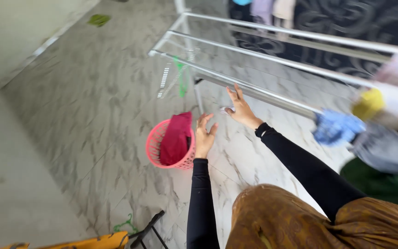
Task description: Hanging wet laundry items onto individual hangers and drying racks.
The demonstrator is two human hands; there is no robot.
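My left hand (pixel 204 137) is open with fingers spread, held just right of a pink laundry basket (pixel 155 146) on the marble floor. A dark red cloth (pixel 176 136) hangs over the basket's rim. My right hand (pixel 240 109) reaches forward, fingers apart, just below the nearest metal rail of a drying rack (pixel 254 90). A small pale thing shows at its thumb; I cannot tell whether it is held. Both arms wear black sleeves.
Clothes hang on the rack at the right: a blue piece (pixel 336 127), a yellow one (pixel 367 104), a grey one (pixel 385 148). A green hanger (pixel 179 74) dangles from the rail. Another green hanger (pixel 125 224) and a black stand lie at the bottom.
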